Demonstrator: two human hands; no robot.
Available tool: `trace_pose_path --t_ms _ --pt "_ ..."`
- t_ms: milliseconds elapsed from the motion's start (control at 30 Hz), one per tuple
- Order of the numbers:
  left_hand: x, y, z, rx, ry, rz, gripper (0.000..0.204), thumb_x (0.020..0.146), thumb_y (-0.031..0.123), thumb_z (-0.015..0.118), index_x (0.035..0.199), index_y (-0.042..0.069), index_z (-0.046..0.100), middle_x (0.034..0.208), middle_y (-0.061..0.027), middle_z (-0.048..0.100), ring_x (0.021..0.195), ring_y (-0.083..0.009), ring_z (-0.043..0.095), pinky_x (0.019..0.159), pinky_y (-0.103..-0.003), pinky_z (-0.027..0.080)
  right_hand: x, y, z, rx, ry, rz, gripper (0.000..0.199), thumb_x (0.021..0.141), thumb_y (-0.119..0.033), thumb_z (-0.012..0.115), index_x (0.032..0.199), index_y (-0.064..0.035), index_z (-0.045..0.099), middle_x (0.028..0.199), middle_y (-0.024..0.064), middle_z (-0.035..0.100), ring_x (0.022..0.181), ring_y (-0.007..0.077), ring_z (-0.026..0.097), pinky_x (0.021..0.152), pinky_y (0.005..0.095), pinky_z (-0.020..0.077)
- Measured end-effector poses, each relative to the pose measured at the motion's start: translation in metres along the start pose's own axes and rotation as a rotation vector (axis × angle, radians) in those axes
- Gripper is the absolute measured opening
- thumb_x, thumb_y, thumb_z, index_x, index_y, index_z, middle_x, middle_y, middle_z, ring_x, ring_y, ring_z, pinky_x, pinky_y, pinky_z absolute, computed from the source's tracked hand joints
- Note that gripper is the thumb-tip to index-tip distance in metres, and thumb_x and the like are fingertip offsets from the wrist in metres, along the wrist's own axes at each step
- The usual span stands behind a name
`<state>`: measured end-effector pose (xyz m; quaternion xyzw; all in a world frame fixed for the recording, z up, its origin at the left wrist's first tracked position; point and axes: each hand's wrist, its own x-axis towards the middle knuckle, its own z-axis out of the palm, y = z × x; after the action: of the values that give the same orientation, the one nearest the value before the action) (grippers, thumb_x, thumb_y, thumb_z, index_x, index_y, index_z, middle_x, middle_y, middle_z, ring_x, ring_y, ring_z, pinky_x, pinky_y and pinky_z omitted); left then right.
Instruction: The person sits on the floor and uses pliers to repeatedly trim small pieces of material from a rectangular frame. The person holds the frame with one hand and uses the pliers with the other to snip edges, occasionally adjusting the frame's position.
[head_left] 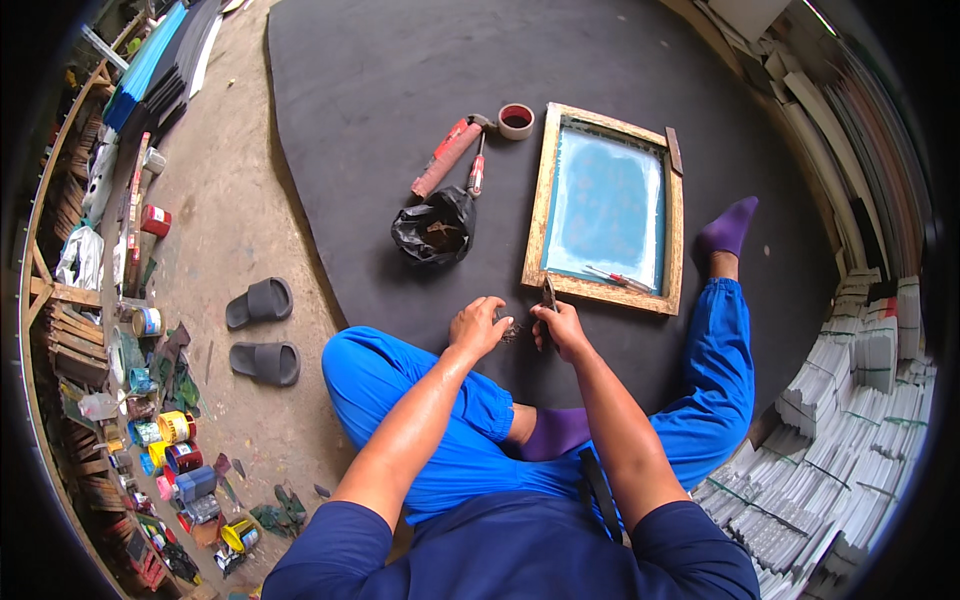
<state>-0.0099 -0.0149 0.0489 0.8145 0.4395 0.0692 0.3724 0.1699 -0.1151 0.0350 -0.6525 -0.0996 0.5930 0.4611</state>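
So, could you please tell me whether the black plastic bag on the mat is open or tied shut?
Open. The black plastic bag has its mouth spread, with brownish contents showing inside.

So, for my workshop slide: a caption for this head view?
Seated on a dark mat, left hand and right hand work a small tool beside a wooden screen frame.

Support: a dark mat spread on the concrete floor.
Landmark: a wooden screen frame lying flat on the mat.
Left of frame: black plastic bag, red roller.
Above-left of frame: tape roll.
Off the mat, far left: grey slippers.
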Motion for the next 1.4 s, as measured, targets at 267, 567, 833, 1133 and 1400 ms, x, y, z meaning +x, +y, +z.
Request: trace_pose_path --t_ms 267,567,833,1133,1400 --pt "0.007 0.014 0.010 0.060 0.155 0.263 0.041 0.086 0.026 0.073 0.124 0.011 0.064 0.121 -0.0083 0.065 0.108 -0.0306 0.066 0.089 -0.042 0.054 0.007 0.012 -0.002 -0.456 0.267 -0.153 0.022 0.091 -0.018 0.060 0.100 0.0019 0.064 0.074 0.0189 0.067 0.054 0.0263 0.065 0.051 0.0401 0.0538" --pt "0.009 0.001 0.019 0.017 0.143 0.237 0.048 0.086 0.024 0.073 0.131 0.012 0.060 0.129 -0.0088 0.063 0.114 -0.0315 0.064 0.093 -0.042 0.053 -0.017 0.005 0.030 -0.940 0.524 -0.210 0.028 0.089 -0.022 0.060 0.107 -0.0014 0.060 0.094 0.0292 0.070 0.091 0.0474 0.069 0.083 0.0555 0.0549" --pt "-0.002 0.018 -0.008 0.086 0.106 0.453 0.045 0.082 0.017 0.074 0.126 0.016 0.065 0.120 -0.0058 0.068 0.104 -0.0277 0.067 0.087 -0.039 0.055 -0.050 0.019 0.015 -1.057 0.222 -0.357 0.020 0.088 -0.021 0.060 0.102 -0.0066 0.063 0.090 0.0283 0.069 0.086 0.0489 0.066 0.079 0.0575 0.0524" --pt "-0.003 -0.010 0.004 0.284 -0.072 0.498 0.014 0.082 0.024 0.074 0.092 0.015 0.077 0.093 -0.0035 0.074 0.087 -0.0249 0.069 0.078 -0.039 0.056 -0.060 0.002 0.003 -0.751 -0.289 0.120 0.029 0.091 -0.025 0.065 0.106 -0.0009 0.065 0.080 0.0151 0.070 0.077 0.0273 0.072 0.068 0.0447 0.0557" --pt "-0.007 0.002 -0.003 0.419 -0.225 0.284 0.028 0.084 0.042 0.074 0.087 0.015 0.077 0.089 -0.0057 0.074 0.088 -0.0260 0.071 0.076 -0.041 0.057 -0.039 0.001 -0.017 -0.411 -0.151 0.118 0.030 0.096 -0.026 0.064 0.107 0.0005 0.061 0.091 0.0127 0.068 0.074 0.0216 0.069 0.062 0.0380 0.0524"
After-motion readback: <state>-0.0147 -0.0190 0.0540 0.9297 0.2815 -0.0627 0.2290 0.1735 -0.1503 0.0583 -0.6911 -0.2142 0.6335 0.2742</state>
